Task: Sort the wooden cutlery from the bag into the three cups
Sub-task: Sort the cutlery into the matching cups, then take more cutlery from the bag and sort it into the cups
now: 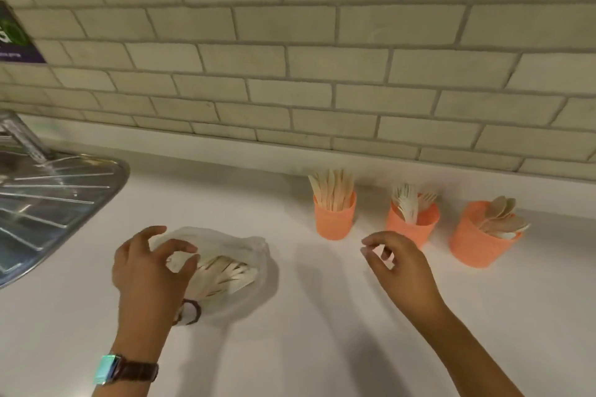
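A clear plastic bag (254,255) with several pieces of wooden cutlery (225,274) lies on the white counter (306,332). My left hand (148,271) hovers over the bag's left side with fingers spread and loosely curled, holding nothing. My right hand (400,264) hangs in the air between the bag and the cups, its fingers loosely curled and empty. Three orange cups stand at the back right: the left cup (335,219) holds knives, the middle cup (416,229) holds forks, and the right cup (474,242) holds spoons.
A steel sink drainboard (48,213) sits at the left edge of the counter. A tiled wall (290,74) runs along the back. A dark poster (13,35) hangs at the far left.
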{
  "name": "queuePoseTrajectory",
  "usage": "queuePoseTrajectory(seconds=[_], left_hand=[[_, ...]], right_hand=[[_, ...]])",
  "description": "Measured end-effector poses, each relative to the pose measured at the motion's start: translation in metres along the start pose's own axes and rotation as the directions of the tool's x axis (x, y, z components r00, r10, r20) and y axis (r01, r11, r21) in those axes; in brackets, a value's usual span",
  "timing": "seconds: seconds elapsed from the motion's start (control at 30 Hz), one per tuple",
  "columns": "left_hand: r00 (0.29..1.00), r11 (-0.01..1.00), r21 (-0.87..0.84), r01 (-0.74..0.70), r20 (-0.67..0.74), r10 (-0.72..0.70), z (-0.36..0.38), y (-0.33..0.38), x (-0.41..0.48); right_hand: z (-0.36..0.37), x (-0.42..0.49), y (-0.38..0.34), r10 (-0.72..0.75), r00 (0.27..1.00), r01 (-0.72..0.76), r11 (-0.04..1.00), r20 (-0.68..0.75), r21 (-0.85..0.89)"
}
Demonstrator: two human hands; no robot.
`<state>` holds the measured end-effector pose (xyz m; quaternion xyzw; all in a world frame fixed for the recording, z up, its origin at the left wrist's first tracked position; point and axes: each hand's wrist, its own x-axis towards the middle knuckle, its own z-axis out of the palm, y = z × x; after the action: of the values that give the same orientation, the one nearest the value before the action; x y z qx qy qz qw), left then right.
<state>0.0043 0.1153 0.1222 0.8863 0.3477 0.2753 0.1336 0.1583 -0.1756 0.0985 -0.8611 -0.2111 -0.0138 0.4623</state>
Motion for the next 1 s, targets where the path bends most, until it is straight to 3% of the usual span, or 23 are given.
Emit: queuePoseTrajectory(seconds=[0.07, 0.17, 0.33, 0.5, 0.6, 0.7, 0.8, 1.0], left_hand=[[0.992, 0.999, 0.045, 0.016, 0.124, -0.021, 0.004, -0.028, 0.01], [0.944, 0.994, -0.024, -0.102, 0.314, 0.105, 0.008, -0.054, 0.027], [0.884, 0.986, -0.061, -0.158, 0.435, 0.169, 0.007, -0.077, 0.047], [0.728, 0.98, -0.113, -0.162, 0.657, 0.196, 0.004, -0.09, 0.066], [0.655, 0.969, -0.214, -0.124, 0.716, 0.242, -0.001, -0.091, 0.075], [0.624, 0.951, -0.286, -0.118, 0.724, 0.295, -0.005, -0.095, 0.079], [0.607, 0.946, -0.302, -0.119, 0.732, 0.31, -0.007, -0.1, 0.085], [0.599, 0.941, -0.334, -0.058, 0.742, 0.301, -0.009, -0.106, 0.09]], right_hand=[[0.032, -0.014, -0.022, 0.036, 0.996, -0.045, 0.993, 0.083, 0.108], [0.087, -0.023, -0.056, 0.003, 0.977, -0.039, 0.986, 0.215, 0.165], [0.179, -0.025, -0.103, -0.116, 0.898, 0.068, 0.989, 0.425, 0.128], [0.239, -0.007, -0.124, -0.147, 0.749, 0.313, 0.938, 0.646, -0.149], [0.26, 0.005, -0.116, -0.08, 0.659, 0.526, 0.76, 0.748, -0.382], [0.275, 0.015, -0.112, -0.034, 0.658, 0.605, 0.619, 0.752, -0.501], [0.282, 0.025, -0.11, -0.126, 0.679, 0.659, 0.539, 0.723, -0.525], [0.275, 0.027, -0.113, -0.229, 0.655, 0.708, 0.518, 0.72, -0.48]])
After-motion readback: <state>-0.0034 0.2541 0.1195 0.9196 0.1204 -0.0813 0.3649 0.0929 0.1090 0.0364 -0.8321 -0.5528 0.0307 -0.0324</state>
